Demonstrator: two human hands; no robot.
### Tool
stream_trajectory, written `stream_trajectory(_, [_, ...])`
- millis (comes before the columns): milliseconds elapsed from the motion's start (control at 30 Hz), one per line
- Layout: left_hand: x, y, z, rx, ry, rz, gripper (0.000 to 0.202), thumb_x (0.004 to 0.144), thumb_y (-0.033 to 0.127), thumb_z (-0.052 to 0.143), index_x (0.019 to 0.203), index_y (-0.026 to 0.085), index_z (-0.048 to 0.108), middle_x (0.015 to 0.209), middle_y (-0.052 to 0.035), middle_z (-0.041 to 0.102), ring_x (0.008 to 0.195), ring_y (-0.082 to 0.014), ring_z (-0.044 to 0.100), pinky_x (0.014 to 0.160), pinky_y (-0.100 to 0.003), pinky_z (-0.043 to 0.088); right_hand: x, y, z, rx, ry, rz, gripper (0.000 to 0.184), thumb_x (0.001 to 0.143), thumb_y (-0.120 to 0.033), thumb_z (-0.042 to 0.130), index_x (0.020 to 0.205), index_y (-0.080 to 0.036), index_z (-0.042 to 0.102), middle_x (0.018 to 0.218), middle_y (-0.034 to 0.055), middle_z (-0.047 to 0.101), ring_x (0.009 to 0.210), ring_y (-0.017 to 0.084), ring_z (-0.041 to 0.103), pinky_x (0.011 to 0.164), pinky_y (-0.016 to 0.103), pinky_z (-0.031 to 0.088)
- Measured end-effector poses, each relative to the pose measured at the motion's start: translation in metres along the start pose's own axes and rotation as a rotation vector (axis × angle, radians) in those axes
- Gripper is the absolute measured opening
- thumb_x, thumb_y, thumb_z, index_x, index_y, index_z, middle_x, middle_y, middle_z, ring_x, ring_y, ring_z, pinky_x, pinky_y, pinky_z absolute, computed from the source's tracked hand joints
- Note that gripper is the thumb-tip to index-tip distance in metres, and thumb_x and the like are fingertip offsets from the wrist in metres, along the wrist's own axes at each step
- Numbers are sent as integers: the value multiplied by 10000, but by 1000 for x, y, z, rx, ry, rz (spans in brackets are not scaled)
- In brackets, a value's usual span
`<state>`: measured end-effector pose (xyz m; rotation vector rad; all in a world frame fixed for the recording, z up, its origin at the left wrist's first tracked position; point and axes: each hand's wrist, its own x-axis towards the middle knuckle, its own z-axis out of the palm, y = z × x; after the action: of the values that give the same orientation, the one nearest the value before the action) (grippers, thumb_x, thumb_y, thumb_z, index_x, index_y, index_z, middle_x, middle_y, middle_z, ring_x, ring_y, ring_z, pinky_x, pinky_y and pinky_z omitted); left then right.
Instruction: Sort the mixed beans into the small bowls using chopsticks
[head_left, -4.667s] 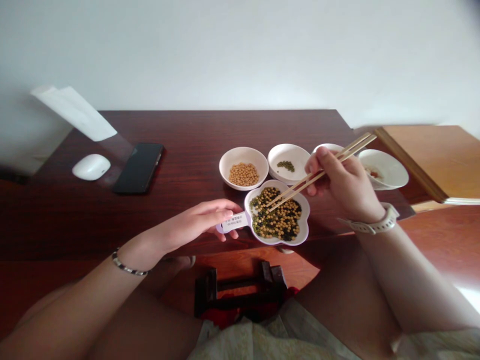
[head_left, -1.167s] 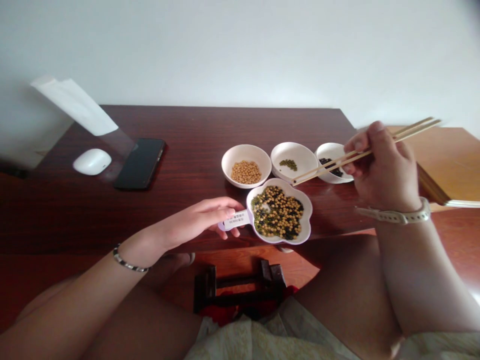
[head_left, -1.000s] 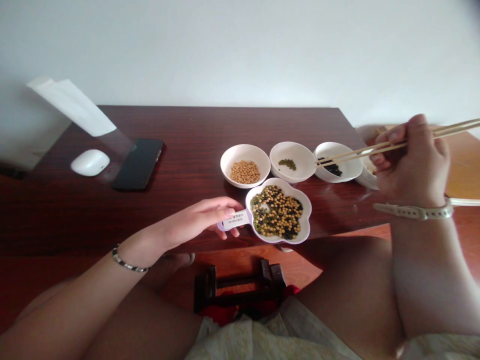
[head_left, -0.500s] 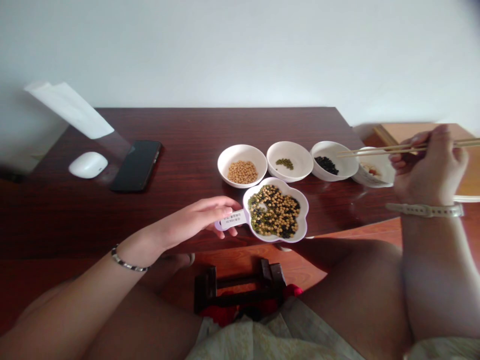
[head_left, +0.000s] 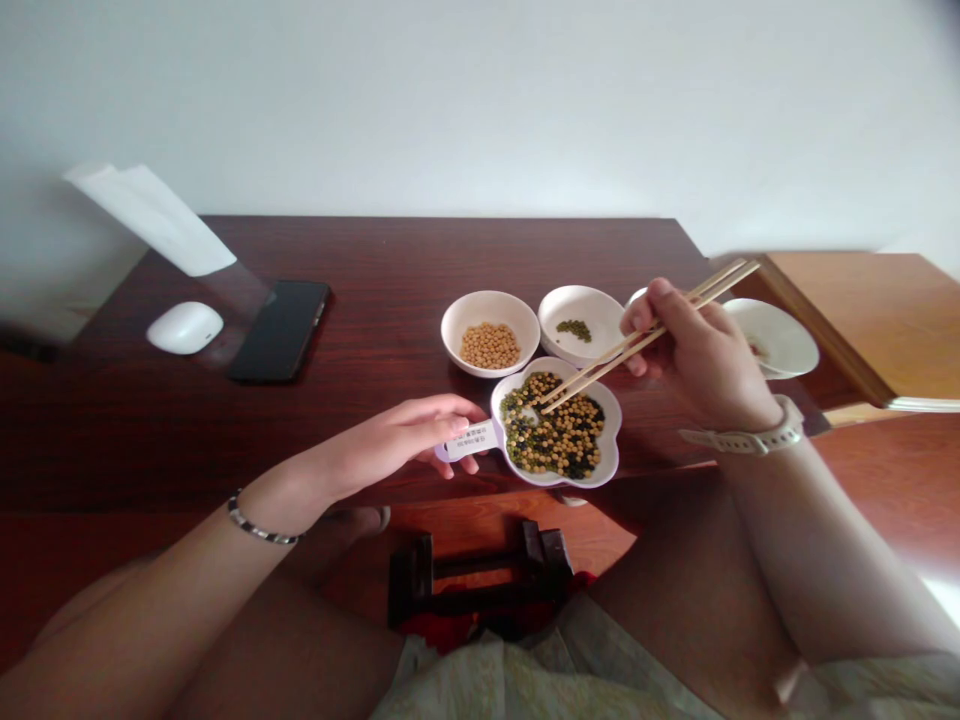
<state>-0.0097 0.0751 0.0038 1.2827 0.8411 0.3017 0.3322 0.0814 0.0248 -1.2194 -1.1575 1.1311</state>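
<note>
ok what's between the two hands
the head view shows a white lobed dish of mixed beans between the left hand and the right hand

A white rectangular paper label (head_left: 471,440) sits on the handle of the white flower-shaped ceramic dish (head_left: 613,440), lower middle of the frame, its small dark printed lines too tiny to read.

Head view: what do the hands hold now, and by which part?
The right hand holds wooden chopsticks by their upper part; the left hand holds the white flower-shaped dish by its labelled handle.
</note>
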Motion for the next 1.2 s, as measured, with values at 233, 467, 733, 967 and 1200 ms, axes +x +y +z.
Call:
stream_trajectory(233, [0, -4, -4, -3, -24, 6, 415, 1123, 515, 643, 1377, 196, 724, 1207, -102, 818, 979, -237, 779, 845, -341, 594, -4, 5, 14, -118, -44, 31, 490, 1037, -680, 683, 834, -234, 682, 631, 21, 672, 508, 139, 604, 445, 246, 437])
stream_trajectory(467, [0, 0, -2, -4, -14, -3, 433, 1111, 531, 665, 1372, 190, 725, 1193, -91, 822, 982, -231, 778, 844, -335, 596, -3, 5, 6, -187, -1, 4, 506, 1055, -677, 657, 822, -230, 699, 611, 31, 689, 475, 131, 584, 420, 235, 417])
stream_trajectory(733, [1, 0, 0, -26, -9, -17, 451, 1108, 537, 673, 1380, 181, 718, 1230, -99, 817, 1005, -233, 777, 870, -335, 592, -6, 7, 9, -127, -39, 15, 479, 1053, -665, 670, 849, -232, 687, 631, 34, 698, 510, 146, 621, 439, 242, 452])
stream_trajectory(967, [0, -1, -1, -14, -9, -10, 433, 1102, 534, 679, 1370, 198, 732, 1242, -98, 811, 990, -237, 782, 839, -333, 591, -6, 6, 11, -158, -55, -3, 489, 1052, -672, 669, 843, -231, 681, 630, 35, 707, 504, 143, 619, 452, 242, 462])
stream_trajectory(1200, [0, 1, 1, 2, 2, -12, 444, 1096, 540, 673, 1367, 193, 732, 1218, -108, 817, 980, -249, 784, 844, -349, 594, -6, 5, 14, -162, -14, 14, 516, 1023, -705, 688, 827, -227, 678, 613, 31, 691, 495, 144, 617, 438, 240, 464])
